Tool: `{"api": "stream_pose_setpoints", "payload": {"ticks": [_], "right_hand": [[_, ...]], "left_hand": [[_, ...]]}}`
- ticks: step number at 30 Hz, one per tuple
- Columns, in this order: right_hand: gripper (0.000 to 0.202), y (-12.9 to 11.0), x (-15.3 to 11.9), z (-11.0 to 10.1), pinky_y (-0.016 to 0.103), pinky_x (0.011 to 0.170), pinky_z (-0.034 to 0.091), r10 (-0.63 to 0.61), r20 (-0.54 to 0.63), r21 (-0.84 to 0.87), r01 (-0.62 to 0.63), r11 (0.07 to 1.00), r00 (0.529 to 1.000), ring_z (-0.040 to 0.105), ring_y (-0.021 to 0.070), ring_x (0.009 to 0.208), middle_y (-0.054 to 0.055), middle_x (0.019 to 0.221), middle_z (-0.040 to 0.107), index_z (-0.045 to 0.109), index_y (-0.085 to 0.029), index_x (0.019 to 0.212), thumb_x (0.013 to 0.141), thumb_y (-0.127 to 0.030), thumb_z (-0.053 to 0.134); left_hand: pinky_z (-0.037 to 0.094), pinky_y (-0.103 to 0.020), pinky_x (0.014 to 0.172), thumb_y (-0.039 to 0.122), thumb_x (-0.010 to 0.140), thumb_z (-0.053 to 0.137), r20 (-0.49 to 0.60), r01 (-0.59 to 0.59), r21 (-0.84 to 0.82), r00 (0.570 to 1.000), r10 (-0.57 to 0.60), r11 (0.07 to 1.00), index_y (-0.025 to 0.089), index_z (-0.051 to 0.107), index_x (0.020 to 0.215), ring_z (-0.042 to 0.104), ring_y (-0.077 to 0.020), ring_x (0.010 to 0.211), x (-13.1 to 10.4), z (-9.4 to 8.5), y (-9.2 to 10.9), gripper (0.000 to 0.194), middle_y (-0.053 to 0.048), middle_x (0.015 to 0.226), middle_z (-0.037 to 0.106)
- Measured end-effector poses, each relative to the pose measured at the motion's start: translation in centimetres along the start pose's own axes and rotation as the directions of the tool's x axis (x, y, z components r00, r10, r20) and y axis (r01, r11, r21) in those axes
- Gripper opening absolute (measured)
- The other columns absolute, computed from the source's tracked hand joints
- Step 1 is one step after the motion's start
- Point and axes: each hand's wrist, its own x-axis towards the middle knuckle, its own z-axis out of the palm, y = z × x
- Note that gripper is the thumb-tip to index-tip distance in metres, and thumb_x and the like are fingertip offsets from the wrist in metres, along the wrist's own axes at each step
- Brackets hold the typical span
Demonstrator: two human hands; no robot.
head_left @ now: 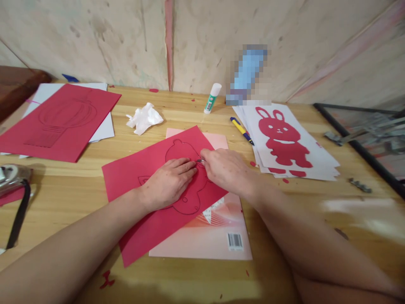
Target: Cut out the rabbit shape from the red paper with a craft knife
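A: "Your red paper (139,236), mid-frame, looks light and easily creased; steady it flat beside the drawn outline (184,214)."
B: "Your left hand (169,181) presses it, fingers nearly straight, gripping nothing; your right hand (224,169) pinches a slim metal tool (200,160)."
A: "Upper centre: capped glue stick (211,101), contents hidden."

Hands (169,181) on red paper (145,236), pen (242,131), glue stick (212,99), rabbit cutout (286,153)

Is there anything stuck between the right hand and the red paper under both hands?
Nothing visible blocks it: the right hand is already at the red paper, gripping a small tool. But the left hand lies flat on the drawing, hiding some lines, fingertips close beside the tool.
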Motion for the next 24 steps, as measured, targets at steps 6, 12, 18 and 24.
{"api": "stream_pose_setpoints", "payload": {"ticks": [6,12,18,24], "right_hand": [[0.023,-0.26,-0.09,-0.1,0.03,0.056,0.031,-0.012,-0.021,-0.024,0.011,1.0,1.0,0.065,0.0206,0.076,0.011,0.08,0.07,0.061,-0.016,0.097,0.088,-0.017,0.039],[0.021,-0.36,-0.12,0.16,0.03,0.054,0.028,-0.015,-0.041,-0.046,0.013,0.999,0.999,0.065,0.0206,0.074,0.011,0.078,0.07,0.06,-0.016,0.095,0.088,-0.016,0.041],[0.02,-0.4,-0.33,0.2,0.03,0.054,0.027,-0.018,-0.07,-0.044,0.015,0.999,0.997,0.064,0.0201,0.071,0.01,0.078,0.069,0.06,-0.017,0.093,0.088,-0.016,0.041],[0.02,-0.61,-0.4,0.06,0.03,0.053,0.025,0.008,-0.061,-0.046,-0.01,0.999,0.998,0.062,0.0195,0.069,0.011,0.078,0.069,0.06,-0.016,0.093,0.087,-0.015,0.041]], "left_hand": [[0.05,-0.047,0.096,0.017,0.096,0.037,-0.022,-0.026,0.014,0.999,0.027,1.0,0.006,0.062,0.116,0.056,-0.0288,0.117,0.17,-0.07,0.11,0.033,-0.017,0.124,0.062],[0.05,-0.046,0.094,0.018,0.096,0.038,-0.05,-0.021,-0.002,0.999,0.021,1.0,0.007,0.062,0.114,0.057,-0.0281,0.115,0.28,0.07,0.18,0.032,-0.016,0.121,0.064],[0.05,-0.046,0.094,0.018,0.096,0.039,-0.054,-0.016,0.002,0.998,0.016,1.0,0.007,0.063,0.114,0.057,-0.0284,0.115,0.26,0.08,0.11,0.032,-0.016,0.121,0.063],[0.051,-0.045,0.093,0.018,0.097,0.038,-0.062,-0.027,0.005,0.998,0.027,1.0,0.007,0.063,0.113,0.058,-0.0279,0.113,0.28,0.1,0.06,0.032,-0.016,0.12,0.064]]}}
